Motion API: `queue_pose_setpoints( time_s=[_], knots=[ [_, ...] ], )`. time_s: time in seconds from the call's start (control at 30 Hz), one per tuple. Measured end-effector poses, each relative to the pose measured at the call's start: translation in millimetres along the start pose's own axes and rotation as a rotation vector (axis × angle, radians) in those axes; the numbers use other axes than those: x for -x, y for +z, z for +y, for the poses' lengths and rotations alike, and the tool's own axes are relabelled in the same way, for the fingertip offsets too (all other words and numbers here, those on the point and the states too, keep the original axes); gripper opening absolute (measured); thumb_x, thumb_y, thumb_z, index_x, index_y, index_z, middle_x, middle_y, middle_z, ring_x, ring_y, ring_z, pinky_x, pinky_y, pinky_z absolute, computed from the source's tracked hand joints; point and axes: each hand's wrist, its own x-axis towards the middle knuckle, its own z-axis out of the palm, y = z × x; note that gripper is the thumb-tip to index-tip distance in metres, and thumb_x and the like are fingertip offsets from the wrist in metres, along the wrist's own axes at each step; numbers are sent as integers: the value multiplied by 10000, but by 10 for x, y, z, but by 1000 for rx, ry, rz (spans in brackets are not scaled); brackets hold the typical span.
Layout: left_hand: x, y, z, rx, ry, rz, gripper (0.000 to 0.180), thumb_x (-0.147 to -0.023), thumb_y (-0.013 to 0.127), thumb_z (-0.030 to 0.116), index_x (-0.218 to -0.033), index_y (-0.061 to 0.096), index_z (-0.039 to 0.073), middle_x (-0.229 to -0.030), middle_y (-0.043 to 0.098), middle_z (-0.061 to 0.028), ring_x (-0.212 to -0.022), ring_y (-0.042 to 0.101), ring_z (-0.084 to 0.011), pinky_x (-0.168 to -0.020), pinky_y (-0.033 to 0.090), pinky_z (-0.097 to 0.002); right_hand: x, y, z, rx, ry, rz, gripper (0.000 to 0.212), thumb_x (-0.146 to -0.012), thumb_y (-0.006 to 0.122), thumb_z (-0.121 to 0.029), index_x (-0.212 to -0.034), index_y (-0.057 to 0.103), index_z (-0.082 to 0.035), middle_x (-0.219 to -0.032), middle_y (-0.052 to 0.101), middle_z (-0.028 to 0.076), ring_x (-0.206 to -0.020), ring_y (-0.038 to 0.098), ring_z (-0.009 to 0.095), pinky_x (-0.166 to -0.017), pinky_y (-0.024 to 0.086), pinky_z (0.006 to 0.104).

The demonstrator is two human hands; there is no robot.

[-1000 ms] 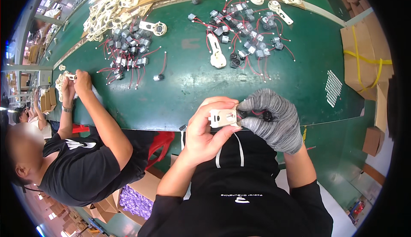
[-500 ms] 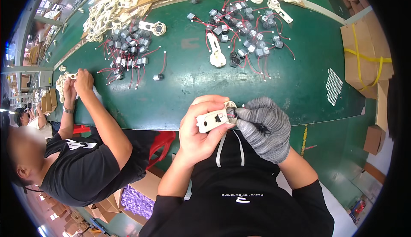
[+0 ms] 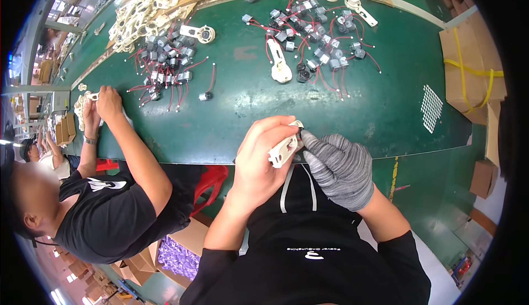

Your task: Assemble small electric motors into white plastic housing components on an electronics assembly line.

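Observation:
My left hand is closed around a cream plastic housing, now tipped on its edge just over the table's front rim. At its round end, a small dark part shows beside the fingertips of my right hand. That hand wears a grey knit glove, and its thumb and forefinger are pinched against this end; what lies between them is mostly hidden. Beyond my hands, another cream housing lies beside a heap of small grey motors with red and black wires.
A second motor heap sits to the left, with a single motor apart from it. Cream housings are piled on cardboard at the back. A co-worker sits on my left. A white mesh piece and a taped carton are rightward.
The housing has been turned in my left hand from its face showing to its edge up. My right fingers have shifted slightly lower at its round end.

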Motion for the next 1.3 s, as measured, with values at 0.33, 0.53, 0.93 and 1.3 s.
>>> queue_pose_setpoints(
  time_s=[0.33, 0.53, 0.93, 1.3],
  knots=[
    [117, -27, -121, 336, -84, 94, 447, -780, 856, -60, -1165, 648, 27, -1224, 730, -181, -1136, 694, -334, -965, 568, -428, -101, -230, 66, -752, 612, 45, 449, -996, 793, -238, -1371, 697, -10, -978, 792, 63, -871, 721, 97, -789, 591, 280],
    [56, -11, -18, 178, -26, 19, 434, -706, 946, 17, -1069, 711, 62, -1263, 743, -125, -1225, 628, -360, -1043, 508, -468, -190, -24, 258, -1021, 457, -222, 468, -969, 829, -263, -1341, 709, -6, -1111, 797, 83, -1000, 746, 136, -886, 608, 312],
    [16, -168, 44, -93, 110, -13, 391, -687, 988, 173, -1022, 817, 63, -993, 775, -38, -995, 620, -270, -868, 507, -384, -274, -173, 252, -1144, 591, -233, 518, -911, 871, -331, -1298, 713, -26, -954, 745, 18, -723, 649, 76, -629, 534, 245],
    [-9, -196, 53, 43, 99, -22, 376, -690, 995, 154, -1002, 817, 44, -981, 798, -67, -922, 622, -249, -813, 497, -357, -292, -262, 176, -1318, 585, -330, 348, -1014, 764, -225, -1257, 704, 16, -1004, 767, 87, -847, 750, 167, -763, 620, 305]
  ],
)
